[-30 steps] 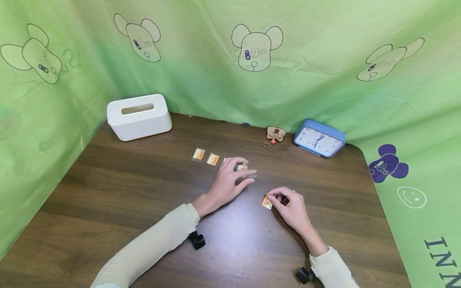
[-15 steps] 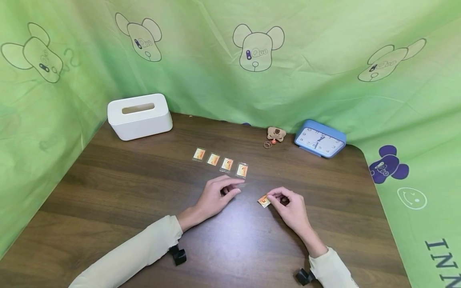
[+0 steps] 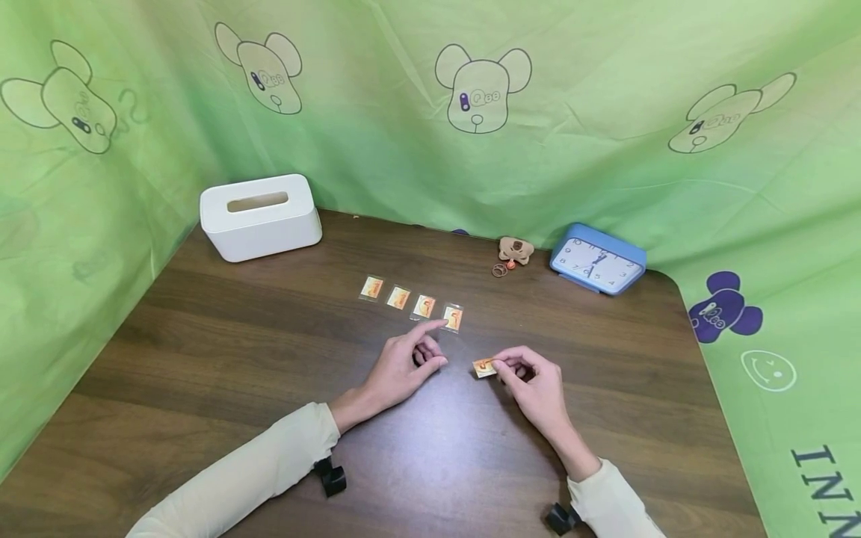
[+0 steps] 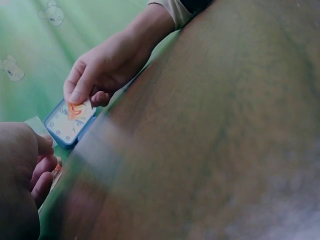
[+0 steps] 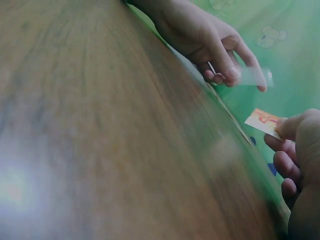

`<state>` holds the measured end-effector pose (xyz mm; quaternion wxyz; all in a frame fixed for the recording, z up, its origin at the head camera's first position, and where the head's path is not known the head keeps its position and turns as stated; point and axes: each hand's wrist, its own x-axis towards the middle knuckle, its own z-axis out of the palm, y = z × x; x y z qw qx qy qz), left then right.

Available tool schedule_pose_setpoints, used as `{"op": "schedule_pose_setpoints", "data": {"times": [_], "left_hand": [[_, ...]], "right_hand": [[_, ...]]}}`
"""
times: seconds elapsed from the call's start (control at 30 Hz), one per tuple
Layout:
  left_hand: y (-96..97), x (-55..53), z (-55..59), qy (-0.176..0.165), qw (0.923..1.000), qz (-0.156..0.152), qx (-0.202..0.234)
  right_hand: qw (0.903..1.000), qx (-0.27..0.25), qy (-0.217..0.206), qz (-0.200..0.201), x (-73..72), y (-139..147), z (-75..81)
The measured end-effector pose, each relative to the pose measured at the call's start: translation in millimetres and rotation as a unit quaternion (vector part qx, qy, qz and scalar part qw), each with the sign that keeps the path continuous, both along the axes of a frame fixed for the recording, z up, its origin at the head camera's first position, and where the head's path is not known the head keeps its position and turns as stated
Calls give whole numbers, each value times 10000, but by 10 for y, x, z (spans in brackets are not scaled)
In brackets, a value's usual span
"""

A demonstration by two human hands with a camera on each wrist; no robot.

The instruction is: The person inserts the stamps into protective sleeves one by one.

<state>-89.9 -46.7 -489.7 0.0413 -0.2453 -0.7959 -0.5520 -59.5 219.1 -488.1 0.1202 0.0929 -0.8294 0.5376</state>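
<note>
My right hand (image 3: 534, 385) pinches a small orange-and-white card (image 3: 483, 367) between thumb and forefinger, above the table. To its left, my left hand (image 3: 403, 366) holds a small clear plastic sleeve (image 5: 252, 76), plain in the right wrist view and hard to make out from the head. The left forefinger stretches past the sleeve while the other fingers curl. Beyond the left hand lies a slanting row of several similar cards in clear sleeves; the nearest sleeved card (image 3: 452, 318) is close to that forefinger. The card and the held sleeve are apart.
A white tissue box (image 3: 262, 218) stands at the back left of the brown wooden table (image 3: 222, 359). At the back right are a blue clock (image 3: 597, 259) and a brown bear-like trinket (image 3: 516, 250) with a ring. A green printed curtain (image 3: 377, 149) borders the table.
My left hand has drawn back toward me from the row, uncovering the sleeved cards, and its forefinger has straightened. My right hand has turned the card and moved it slightly left.
</note>
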Motion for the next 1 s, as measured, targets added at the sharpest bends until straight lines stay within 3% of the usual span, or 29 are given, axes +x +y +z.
{"op": "schedule_pose_setpoints", "data": {"times": [0.23,0.5,0.73,1.0], "left_hand": [[-8,0,-4,-237,9995,195,-40],[-17,-6,-4,-325,9990,287,91],[-8,-12,-13,-312,9985,422,-131],[-7,-5,-8,-278,9988,396,-90]], "right_hand": [[9987,-66,463,-218,-27,-85,-26],[9957,-392,714,-432,37,-270,217],[9925,-584,822,-688,-26,-254,50],[9900,-859,1036,-414,-31,-262,3]]}}
